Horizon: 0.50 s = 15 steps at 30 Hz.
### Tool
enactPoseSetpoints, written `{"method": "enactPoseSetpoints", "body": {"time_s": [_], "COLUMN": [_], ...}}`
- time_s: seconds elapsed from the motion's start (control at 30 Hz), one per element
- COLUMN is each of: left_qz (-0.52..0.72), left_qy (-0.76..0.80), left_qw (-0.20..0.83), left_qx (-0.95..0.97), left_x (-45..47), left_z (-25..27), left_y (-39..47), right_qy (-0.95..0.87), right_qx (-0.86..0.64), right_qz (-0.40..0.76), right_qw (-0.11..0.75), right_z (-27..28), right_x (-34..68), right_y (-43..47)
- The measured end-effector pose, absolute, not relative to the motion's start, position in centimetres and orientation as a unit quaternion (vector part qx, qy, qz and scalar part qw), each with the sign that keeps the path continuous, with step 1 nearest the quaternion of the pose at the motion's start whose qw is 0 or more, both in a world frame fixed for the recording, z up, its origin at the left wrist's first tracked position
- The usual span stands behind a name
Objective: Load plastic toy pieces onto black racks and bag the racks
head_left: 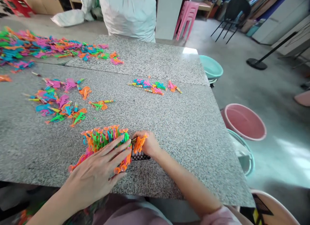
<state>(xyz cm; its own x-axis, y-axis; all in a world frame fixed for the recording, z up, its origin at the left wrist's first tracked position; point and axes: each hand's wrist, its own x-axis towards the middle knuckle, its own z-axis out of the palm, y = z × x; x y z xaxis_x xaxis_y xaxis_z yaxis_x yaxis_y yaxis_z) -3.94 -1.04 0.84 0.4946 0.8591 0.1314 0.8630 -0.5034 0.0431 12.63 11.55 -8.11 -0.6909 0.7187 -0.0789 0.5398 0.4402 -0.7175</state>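
Note:
Rows of small orange, green, blue and pink plastic toys (98, 137) stand packed close together on a black perforated rack (140, 156), which shows at its right end. My left hand (97, 170) lies over these toys with its fingers stretched out, touching their tops and right side. My right hand (152, 144) is closed on an orange plastic toy (139, 144) above the bare end of the rack. A thin dark tip points from that toy toward my left fingers. My right fingertips are partly hidden behind it.
Loose toys, some with yellow sticks (60, 103), lie left on the speckled stone table (169, 121). A smaller group (150, 85) lies farther back, and a long heap (48, 45) at the far left. Basins, one pink (244, 121), stand beyond the right edge; a white sack (128, 15) stands behind.

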Motion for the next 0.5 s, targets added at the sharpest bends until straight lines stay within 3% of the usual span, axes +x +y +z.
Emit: {"method": "enactPoseSetpoints", "body": {"time_s": [0.13, 0.4, 0.5], "left_qz": [-0.085, -0.094, -0.119], "left_qy": [-0.501, -0.529, -0.524], "left_qw": [0.025, 0.071, 0.09], "left_qx": [-0.861, -0.84, -0.839], "left_x": [-3.6, -4.4, -5.7], "left_z": [0.9, -1.9, -4.4], "left_y": [-1.0, -1.5, -1.8], "right_qy": [-0.857, -0.887, -0.882], "right_qx": [-0.395, -0.297, -0.388], "right_qz": [0.328, 0.348, 0.255], "right_qw": [0.038, 0.058, 0.084], "right_z": [-6.4, -7.6, -7.1], "right_x": [11.5, 11.5, 14.8], "right_y": [12.1, 13.4, 20.5]}}
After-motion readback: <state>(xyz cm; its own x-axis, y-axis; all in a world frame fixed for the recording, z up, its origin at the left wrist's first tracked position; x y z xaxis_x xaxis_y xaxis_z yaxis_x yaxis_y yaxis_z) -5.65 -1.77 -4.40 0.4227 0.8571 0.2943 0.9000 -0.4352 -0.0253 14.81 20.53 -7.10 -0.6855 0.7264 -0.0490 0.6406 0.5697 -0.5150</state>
